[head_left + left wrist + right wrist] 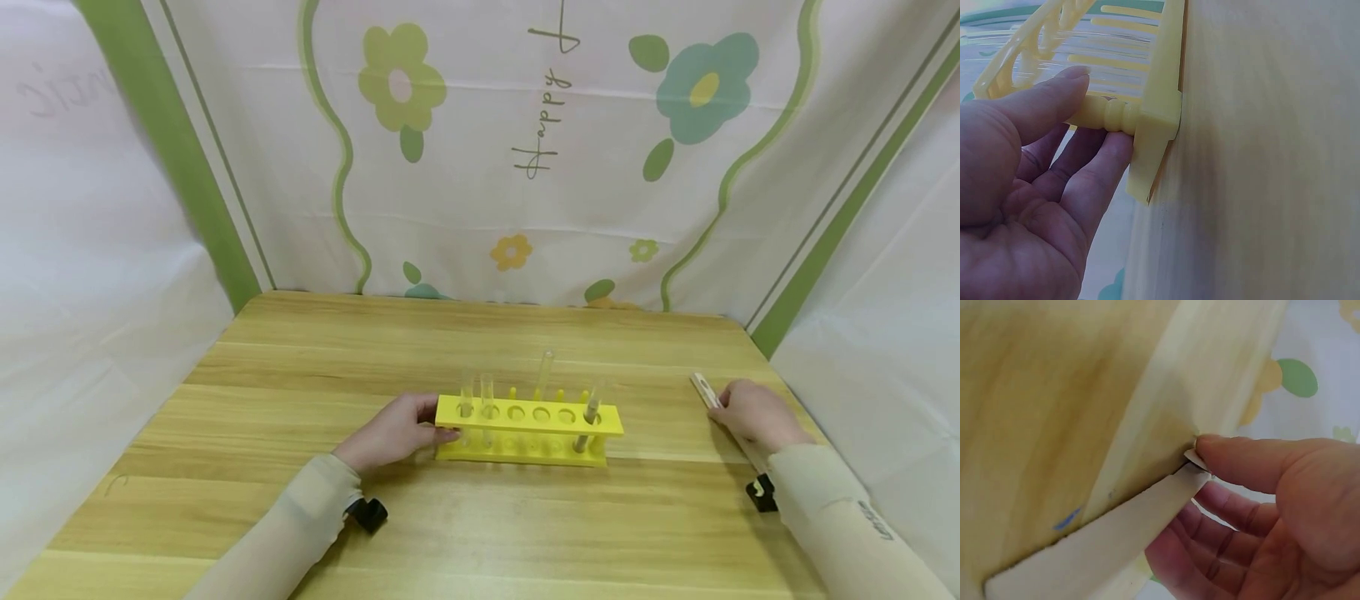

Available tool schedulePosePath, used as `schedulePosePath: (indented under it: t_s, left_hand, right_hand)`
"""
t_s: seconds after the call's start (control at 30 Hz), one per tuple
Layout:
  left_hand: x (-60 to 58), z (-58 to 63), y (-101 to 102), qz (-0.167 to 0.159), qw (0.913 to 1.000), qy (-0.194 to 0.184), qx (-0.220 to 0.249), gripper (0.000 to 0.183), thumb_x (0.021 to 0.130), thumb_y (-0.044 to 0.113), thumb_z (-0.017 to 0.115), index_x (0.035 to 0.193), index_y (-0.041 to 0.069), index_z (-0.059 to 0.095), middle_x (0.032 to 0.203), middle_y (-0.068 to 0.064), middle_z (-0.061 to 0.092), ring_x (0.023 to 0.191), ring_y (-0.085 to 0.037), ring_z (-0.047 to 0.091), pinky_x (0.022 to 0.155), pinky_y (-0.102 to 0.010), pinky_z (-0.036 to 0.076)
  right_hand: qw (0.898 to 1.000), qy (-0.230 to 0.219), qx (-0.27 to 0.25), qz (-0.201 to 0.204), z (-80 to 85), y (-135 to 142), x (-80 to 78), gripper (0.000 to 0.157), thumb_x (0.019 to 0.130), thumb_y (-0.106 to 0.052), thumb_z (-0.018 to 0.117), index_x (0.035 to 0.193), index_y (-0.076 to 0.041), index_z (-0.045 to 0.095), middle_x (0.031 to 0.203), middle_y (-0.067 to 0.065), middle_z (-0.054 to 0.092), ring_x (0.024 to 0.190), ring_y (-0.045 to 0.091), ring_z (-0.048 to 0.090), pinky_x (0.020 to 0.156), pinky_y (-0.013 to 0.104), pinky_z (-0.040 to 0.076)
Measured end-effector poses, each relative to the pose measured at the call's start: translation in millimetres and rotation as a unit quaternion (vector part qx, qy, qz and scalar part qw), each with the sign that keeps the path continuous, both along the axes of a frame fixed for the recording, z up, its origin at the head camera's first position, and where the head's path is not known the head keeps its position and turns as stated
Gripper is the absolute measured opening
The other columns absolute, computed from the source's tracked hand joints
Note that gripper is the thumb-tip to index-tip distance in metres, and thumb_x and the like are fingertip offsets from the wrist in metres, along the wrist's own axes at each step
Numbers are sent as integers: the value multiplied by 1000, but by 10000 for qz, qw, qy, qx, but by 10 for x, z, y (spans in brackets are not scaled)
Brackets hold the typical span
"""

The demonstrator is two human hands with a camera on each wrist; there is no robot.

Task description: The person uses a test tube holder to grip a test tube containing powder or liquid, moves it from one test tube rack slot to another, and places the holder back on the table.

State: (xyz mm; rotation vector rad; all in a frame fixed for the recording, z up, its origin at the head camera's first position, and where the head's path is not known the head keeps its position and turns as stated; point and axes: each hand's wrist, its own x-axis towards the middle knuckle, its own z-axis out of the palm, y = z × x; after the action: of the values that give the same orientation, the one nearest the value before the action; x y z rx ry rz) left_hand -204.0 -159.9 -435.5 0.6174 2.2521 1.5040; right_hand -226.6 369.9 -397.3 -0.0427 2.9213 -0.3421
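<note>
A yellow test tube rack (528,414) stands on the wooden table. My left hand (393,433) grips its left end post (1104,114), thumb on one side and fingers on the other. Two clear test tubes (487,392) stand in the holes nearest that hand. Another tube (592,404) with something greyish low inside leans in the right end hole, and one tube (545,372) rises at the rack's back row of pegs. Far to the right, my right hand (761,414) pinches a pale wooden test tube clamp (1097,534) close over the table.
The wooden table (487,533) reaches back to a white cloth (465,183) printed with flowers. White cloth also hangs at the left and right sides, the right one close beyond my right hand. A black wrist strap piece (367,515) shows below the left sleeve.
</note>
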Motion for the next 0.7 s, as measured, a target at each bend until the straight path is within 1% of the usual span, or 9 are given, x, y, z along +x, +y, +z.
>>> schedulePosePath:
  t_s: [0.1, 0.17, 0.27, 0.33, 0.5, 0.7]
  left_hand:
    - [-1, 4, 0, 12, 10000, 35, -38, 26, 92, 25, 73, 117, 22, 69, 112, 4, 70, 100, -17, 65, 85, -34, 53]
    - [-2, 6, 0, 8, 10000, 38, -47, 26, 92, 25, 73, 117, 22, 69, 112, 4, 70, 101, -17, 65, 85, -34, 53]
    - [-2, 16, -1, -4, 9999, 70, -73, 25, 92, 24, 73, 117, 22, 69, 113, 5, 70, 101, -16, 65, 85, -33, 52]
    - [0, 23, -3, -12, 9999, 75, -76, 24, 92, 24, 73, 116, 21, 69, 112, 4, 70, 100, -16, 65, 84, -33, 53]
    - [6, 25, -6, -56, 10000, 23, 23, 22, 93, 21, 72, 114, 19, 70, 111, 2, 71, 98, -18, 66, 82, -33, 54]
    - [9, 23, 4, -59, 10000, 48, 27, 24, 93, 20, 72, 117, 20, 69, 112, 3, 71, 100, -17, 66, 84, -33, 53]
  right_hand:
    - [9999, -139, -33, -80, 3, -3, -8, 27, 95, -22, 65, 89, 5, 63, 75, 9, 59, 63, 22, 52, 57, 36, 44]
    - [9998, -166, -13, -84, 1, -16, -4, 27, 95, -22, 65, 84, 3, 64, 72, 8, 58, 62, 21, 51, 57, 36, 43]
    - [10000, -82, 26, -39, -5, -47, 14, 30, 95, -22, 65, 71, -4, 61, 64, 4, 53, 58, 20, 48, 56, 35, 40]
    - [10000, -17, 16, -40, -7, -68, 28, 32, 95, -22, 66, 67, -8, 59, 61, 3, 51, 57, 20, 46, 55, 35, 38]
    - [9998, -28, 7, -198, -19, -90, 45, 32, 95, -23, 67, 69, -7, 58, 62, 4, 50, 57, 20, 46, 54, 35, 39]
    - [9995, 16, 9, -319, -33, -101, 67, 31, 94, -22, 69, 71, -6, 54, 64, 6, 49, 57, 22, 45, 52, 36, 39]
